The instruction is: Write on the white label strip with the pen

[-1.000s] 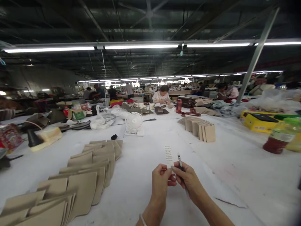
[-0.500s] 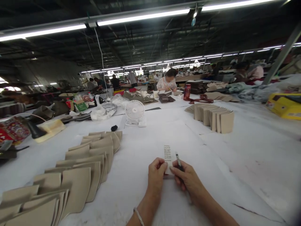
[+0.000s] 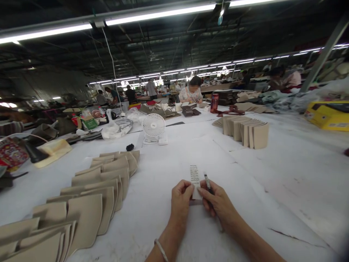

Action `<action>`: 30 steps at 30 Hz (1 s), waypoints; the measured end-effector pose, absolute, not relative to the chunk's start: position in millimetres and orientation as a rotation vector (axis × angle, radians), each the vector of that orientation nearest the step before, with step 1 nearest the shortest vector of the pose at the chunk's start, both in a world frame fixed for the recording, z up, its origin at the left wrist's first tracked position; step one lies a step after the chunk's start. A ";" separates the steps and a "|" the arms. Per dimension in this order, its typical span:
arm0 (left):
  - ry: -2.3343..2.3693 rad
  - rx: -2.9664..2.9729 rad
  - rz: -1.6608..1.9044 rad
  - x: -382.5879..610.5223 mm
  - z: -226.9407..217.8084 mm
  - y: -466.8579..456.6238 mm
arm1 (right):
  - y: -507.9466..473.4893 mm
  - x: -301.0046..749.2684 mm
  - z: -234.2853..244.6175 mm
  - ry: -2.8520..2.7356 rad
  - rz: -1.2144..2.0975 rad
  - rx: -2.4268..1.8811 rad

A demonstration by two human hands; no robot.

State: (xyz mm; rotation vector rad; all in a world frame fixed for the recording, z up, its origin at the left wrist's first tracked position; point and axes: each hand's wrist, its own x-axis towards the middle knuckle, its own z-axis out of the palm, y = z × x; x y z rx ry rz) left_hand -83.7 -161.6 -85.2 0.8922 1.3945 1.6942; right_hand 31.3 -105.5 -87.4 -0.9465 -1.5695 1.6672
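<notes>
A narrow white paper slip (image 3: 194, 175) with rows of dark printed or written lines stands up between my hands. My left hand (image 3: 181, 198) pinches its left edge between thumb and fingers. From the other side, my right hand (image 3: 216, 200) grips the slip's lower right edge, and a dark pen (image 3: 207, 181) is held in the same hand, its pale end pointing up and away. Something small and dark red shows behind the slip's bottom; I cannot make out what it is. Both hands are above the white table (image 3: 169, 163).
Overlapping beige cut panels (image 3: 84, 214) fan out on the left, with a second row of panels (image 3: 245, 131) at the right rear. A small white fan (image 3: 153, 126) stands ahead, near a black lump (image 3: 130, 147). A yellow box (image 3: 327, 115) sits far right. Across the table a person (image 3: 191, 92) bends over work.
The view has shifted slightly, so the panels and fan appear a little further left and the far items a little higher. Both hands keep the same grip on the slip and pen.
</notes>
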 end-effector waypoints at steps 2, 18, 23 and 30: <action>1.396 0.886 1.689 -83.6 -84.3 -162.3 | -105.2 31.4 -87.6 -1.573 1.672 -0.948; 1.363 0.892 1.732 -83.4 -86.5 -161.2 | -109.9 30.4 -90.8 -1.608 1.667 -0.903; 1.337 0.884 1.749 -83.7 -85.8 -160.3 | -109.7 29.9 -90.6 -1.613 1.668 -0.913; 1.296 0.891 1.751 -81.2 -83.8 -160.2 | -111.9 28.6 -88.7 -1.628 1.672 -0.909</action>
